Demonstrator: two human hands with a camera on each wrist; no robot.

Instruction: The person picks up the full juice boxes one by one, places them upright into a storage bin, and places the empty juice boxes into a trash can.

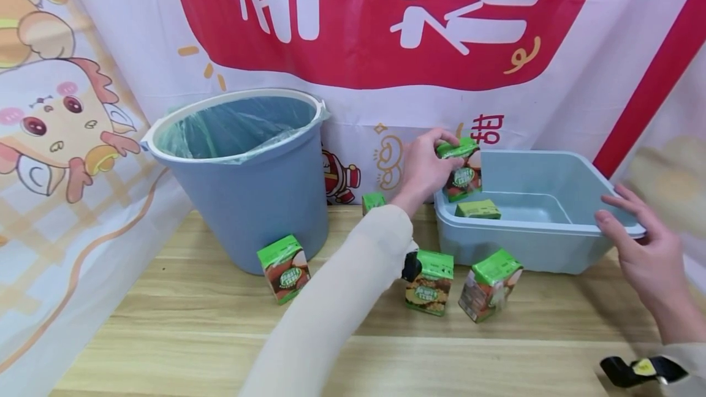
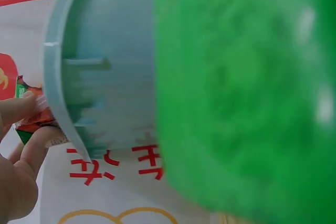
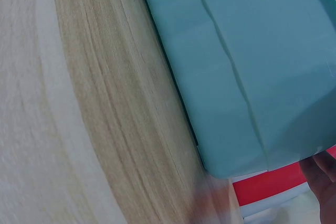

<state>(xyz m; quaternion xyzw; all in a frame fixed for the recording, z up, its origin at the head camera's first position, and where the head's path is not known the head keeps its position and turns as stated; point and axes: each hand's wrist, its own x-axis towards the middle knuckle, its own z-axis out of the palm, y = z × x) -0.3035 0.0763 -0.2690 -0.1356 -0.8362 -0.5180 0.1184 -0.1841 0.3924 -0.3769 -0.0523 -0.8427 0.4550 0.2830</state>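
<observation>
Standing at the left of the frame, a blue bucket (image 1: 248, 213) has a clear liner (image 1: 190, 133) folded over its white rim; its floor is hidden. By the bucket's base, left of centre, a green-topped box (image 1: 284, 268) stands on the wooden table (image 1: 182, 323); I cannot tell whether box and bucket touch. Near the middle, a small box (image 1: 373, 201) shows partly behind the sleeve (image 1: 342, 287). Right of centre, the left hand (image 1: 427, 167) pinches a printed carton (image 1: 466, 170) between thumb and fingers, the gap just as wide as the carton, which sits at the left end of the blue-grey basin (image 1: 513, 244). The left wrist view shows this pinch at its left edge. Inside the basin, at its near left corner, is 1 light-green box (image 1: 477, 209). In front of it, 2 more stand in the lower right half: a brown-faced box (image 1: 430, 287) and an angled box (image 1: 491, 287). At the right edge, the right hand (image 1: 651, 250) grips the basin's right end, thumb over the rim, fingers along the outside.
</observation>
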